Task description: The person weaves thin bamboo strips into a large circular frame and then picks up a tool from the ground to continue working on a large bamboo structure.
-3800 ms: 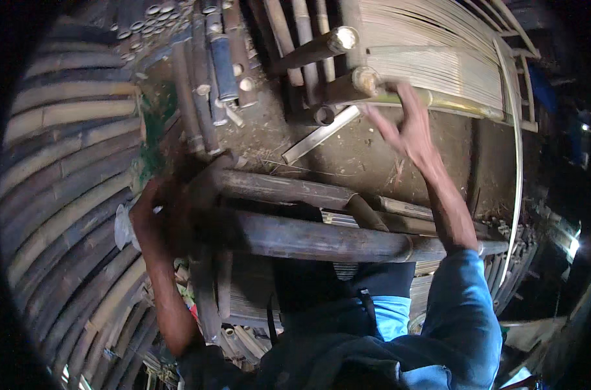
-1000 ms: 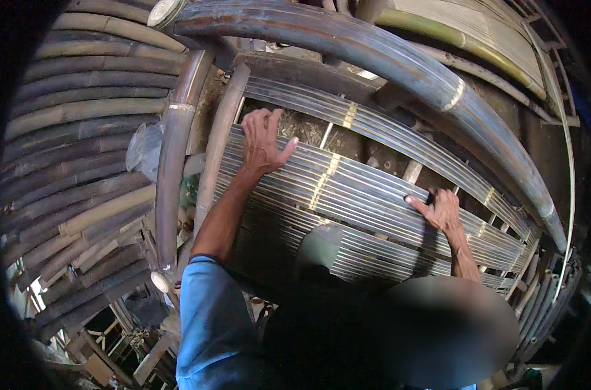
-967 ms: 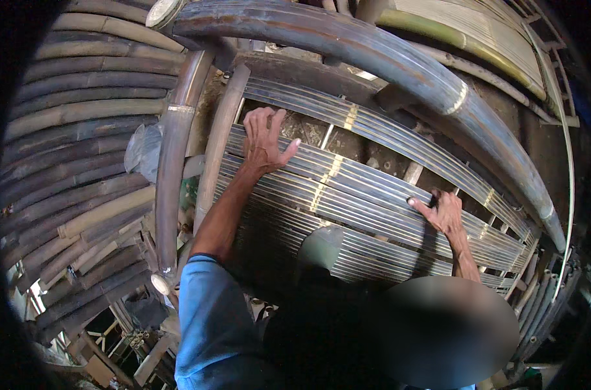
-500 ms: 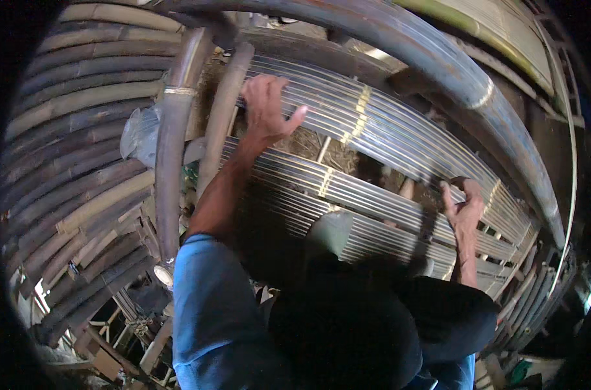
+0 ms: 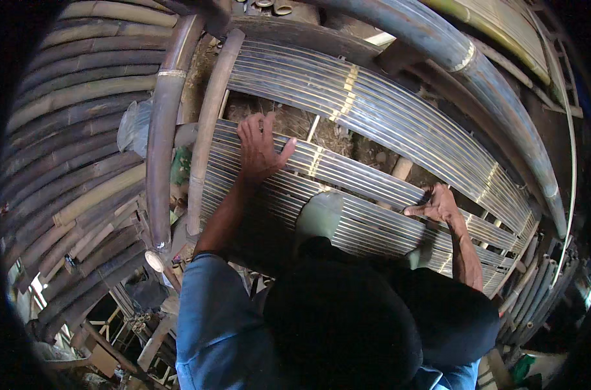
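Observation:
Dark bamboo slats edged in pale yellow make up a low platform of several strips. My left hand (image 5: 259,148) lies across the left part of the middle slat strip (image 5: 357,170), its fingers reaching over the far edge and its thumb spread to the right. Farther right, my right hand (image 5: 441,207) grips that same strip, thumb toward the near edge and fingers at the far one; the fingertips are partly hidden. Beyond a gap lies the wide far slat strip (image 5: 406,123), which neither hand touches. Nearer me, the near slat strip (image 5: 373,224) is partly in shadow.
A round bamboo pole (image 5: 212,136) borders the slats on the left, beside a thicker upright post (image 5: 167,143). A heavy bamboo rail (image 5: 432,39) arcs along the far side. Stacked bamboo poles (image 5: 81,117) fill the left. A pale greenish shoe (image 5: 320,213) stands on the near slats.
Both hands have come nearer to me. My left hand has left the far strip for the middle one, and my right hand has shifted left onto the middle strip. The view has shifted slightly.

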Motion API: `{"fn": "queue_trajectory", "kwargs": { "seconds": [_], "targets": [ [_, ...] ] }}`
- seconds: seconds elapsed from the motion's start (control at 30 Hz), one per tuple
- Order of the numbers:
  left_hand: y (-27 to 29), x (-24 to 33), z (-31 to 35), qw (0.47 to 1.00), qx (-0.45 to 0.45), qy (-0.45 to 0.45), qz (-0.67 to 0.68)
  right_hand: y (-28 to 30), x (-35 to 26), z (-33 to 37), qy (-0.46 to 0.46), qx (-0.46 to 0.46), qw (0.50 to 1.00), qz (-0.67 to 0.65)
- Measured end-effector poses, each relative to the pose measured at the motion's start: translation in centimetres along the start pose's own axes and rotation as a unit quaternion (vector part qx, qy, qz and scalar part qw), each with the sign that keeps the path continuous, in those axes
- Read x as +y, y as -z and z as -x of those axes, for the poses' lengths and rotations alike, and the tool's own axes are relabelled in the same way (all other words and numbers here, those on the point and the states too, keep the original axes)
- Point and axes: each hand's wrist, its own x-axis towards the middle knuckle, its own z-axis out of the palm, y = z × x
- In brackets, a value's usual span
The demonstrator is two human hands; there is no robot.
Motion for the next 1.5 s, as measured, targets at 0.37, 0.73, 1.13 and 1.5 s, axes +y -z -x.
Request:
{"fn": "queue_trajectory", "kwargs": {
  "seconds": [0.37,0.73,1.13,1.5],
  "targets": [
    [0.3,-1.1,-2.7,0.992,0.083,-0.086,0.034,3.2,-1.8,2.9,-0.058,0.021,0.993,-0.1],
    [-1.8,-2.4,-6.0,0.999,-0.038,-0.014,0.024,5.4,-3.3,6.8,-0.021,0.151,0.964,-0.216],
    [-3.1,1.0,0.0,0.989,0.038,-0.124,-0.077,-11.2,3.3,5.3,0.105,0.21,0.972,0.002],
    [5.9,8.4,4.3,0.989,-0.035,0.058,-0.129,-7.2,2.0,3.0,0.122,0.004,0.991,-0.051]
  ]
}}
